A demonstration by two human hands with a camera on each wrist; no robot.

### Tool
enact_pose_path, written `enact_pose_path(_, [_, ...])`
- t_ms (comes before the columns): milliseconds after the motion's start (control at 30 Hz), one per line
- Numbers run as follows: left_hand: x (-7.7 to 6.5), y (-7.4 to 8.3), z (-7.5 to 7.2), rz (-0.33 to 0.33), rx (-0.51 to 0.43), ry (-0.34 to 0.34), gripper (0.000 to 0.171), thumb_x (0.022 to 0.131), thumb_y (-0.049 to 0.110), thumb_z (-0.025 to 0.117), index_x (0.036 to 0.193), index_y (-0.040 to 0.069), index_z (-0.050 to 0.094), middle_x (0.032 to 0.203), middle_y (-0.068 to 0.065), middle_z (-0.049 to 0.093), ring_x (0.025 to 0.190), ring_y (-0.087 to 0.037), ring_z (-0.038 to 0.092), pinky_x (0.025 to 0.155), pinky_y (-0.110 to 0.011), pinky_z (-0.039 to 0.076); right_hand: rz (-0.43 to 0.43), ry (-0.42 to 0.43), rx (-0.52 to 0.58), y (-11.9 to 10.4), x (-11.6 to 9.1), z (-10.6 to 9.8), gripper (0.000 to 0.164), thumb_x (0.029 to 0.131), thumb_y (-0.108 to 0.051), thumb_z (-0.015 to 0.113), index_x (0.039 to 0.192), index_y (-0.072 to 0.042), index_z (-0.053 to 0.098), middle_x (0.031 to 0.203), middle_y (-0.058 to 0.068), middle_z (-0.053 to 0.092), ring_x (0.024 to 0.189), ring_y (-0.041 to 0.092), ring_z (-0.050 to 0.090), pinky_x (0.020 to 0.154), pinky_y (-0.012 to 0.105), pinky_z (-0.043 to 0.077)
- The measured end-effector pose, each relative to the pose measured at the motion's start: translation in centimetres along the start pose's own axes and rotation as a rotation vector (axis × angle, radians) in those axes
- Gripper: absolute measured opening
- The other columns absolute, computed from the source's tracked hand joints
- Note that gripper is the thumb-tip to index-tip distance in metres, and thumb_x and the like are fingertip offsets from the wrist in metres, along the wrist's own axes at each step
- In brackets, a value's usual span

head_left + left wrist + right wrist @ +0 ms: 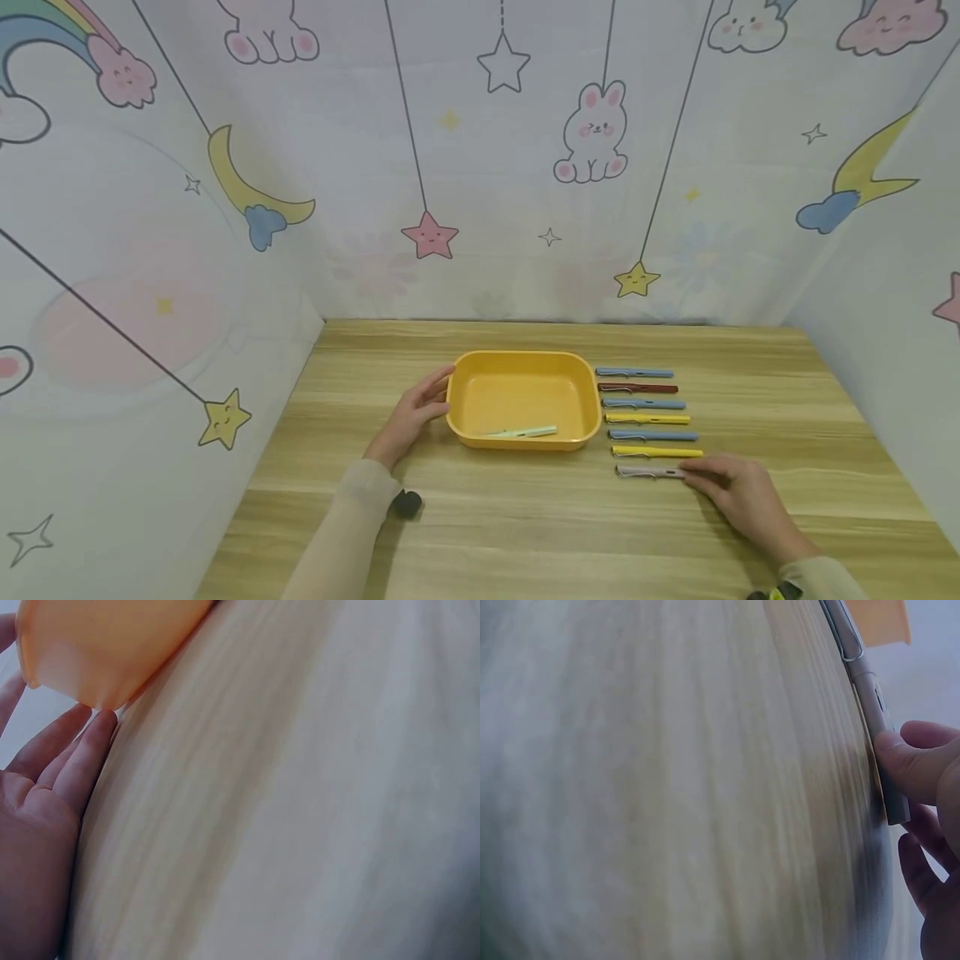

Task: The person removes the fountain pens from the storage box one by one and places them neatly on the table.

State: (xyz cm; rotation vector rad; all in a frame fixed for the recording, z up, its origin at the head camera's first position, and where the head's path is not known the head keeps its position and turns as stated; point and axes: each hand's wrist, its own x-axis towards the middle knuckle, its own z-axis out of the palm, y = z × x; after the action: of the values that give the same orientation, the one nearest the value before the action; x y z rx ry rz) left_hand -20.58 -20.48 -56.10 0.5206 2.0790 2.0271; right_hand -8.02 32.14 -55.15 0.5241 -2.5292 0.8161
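My left hand lies at the left end of a yellow plastic tray, its extended fingers touching the outer wall. One pale green pen lies inside, along the near wall. To the tray's right, a column of capped pens lies flat, all pointing sideways. My right hand pinches the right end of the nearest one, a light grey pen with a wire clip, between thumb and forefinger. In the right wrist view, the thumb presses on the barrel of this pen, close over the wood.
Above the grey pen lie yellow, blue and dark red pens in spaced rows, several in all. The wood-grain table meets a printed cloth backdrop at the back and sides. A small black round object sits by the left sleeve.
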Motion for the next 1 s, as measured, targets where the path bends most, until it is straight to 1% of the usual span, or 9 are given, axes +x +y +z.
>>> enact_pose_path(200, [-0.06,0.19,0.16,0.000,-0.005,0.006,0.063,0.102,0.005,0.065,0.161,0.014,0.045,0.163,-0.018,0.044,0.147,-0.039,0.046,0.110,-0.024,0.047,0.009,-0.010,-0.026,0.05,0.08,0.06,0.037,0.067,0.005,0.094,0.094,-0.017,0.085,0.089,-0.004,0.079,0.081,0.004,0.072,0.076,0.005,0.049])
enact_pose_path(333, [-0.06,0.38,0.26,0.007,-0.006,0.012,0.063,0.102,0.005,0.065,0.161,0.012,0.044,0.163,-0.020,0.044,0.147,-0.040,0.046,0.110,-0.023,0.047,0.026,-0.021,-0.036,0.06,0.15,0.08,0.037,0.067,0.005,0.094,0.095,-0.018,0.084,0.090,-0.004,0.079,0.083,0.004,0.072,0.078,0.004,0.049])
enact_pose_path(567, [-0.12,0.43,0.20,-0.014,-0.007,0.015,0.063,0.102,0.006,0.065,0.161,0.014,0.045,0.163,-0.017,0.044,0.147,-0.039,0.046,0.110,-0.024,0.047,0.027,-0.014,-0.024,-0.05,0.20,0.07,0.037,0.067,0.005,0.094,0.095,-0.018,0.084,0.090,-0.002,0.079,0.083,0.006,0.072,0.078,0.003,0.048])
enact_pose_path(733, [-0.10,0.40,0.20,-0.017,-0.004,0.013,0.062,0.102,0.008,0.066,0.160,0.015,0.045,0.163,-0.017,0.045,0.147,-0.038,0.046,0.111,-0.025,0.047,0.026,-0.016,-0.026,0.03,0.24,0.09,0.036,0.068,0.004,0.094,0.095,-0.017,0.085,0.091,-0.003,0.079,0.083,0.006,0.072,0.078,0.003,0.048])
enact_pose_path(867, [-0.04,0.29,0.17,-0.010,-0.004,0.008,0.062,0.102,0.007,0.065,0.161,0.015,0.045,0.163,-0.017,0.044,0.147,-0.039,0.046,0.110,-0.024,0.047,0.020,-0.010,-0.026,0.04,0.21,0.15,0.037,0.067,0.004,0.094,0.096,-0.017,0.085,0.090,-0.003,0.079,0.082,0.006,0.072,0.077,0.004,0.048])
enact_pose_path(1000, [-0.03,0.14,0.12,0.005,-0.005,0.001,0.063,0.102,0.006,0.065,0.161,0.012,0.044,0.164,-0.019,0.043,0.147,-0.041,0.045,0.110,-0.023,0.047,0.025,-0.009,-0.034,-0.01,0.16,0.12,0.037,0.067,0.003,0.095,0.096,-0.017,0.085,0.091,-0.003,0.079,0.083,0.007,0.072,0.079,0.003,0.048])
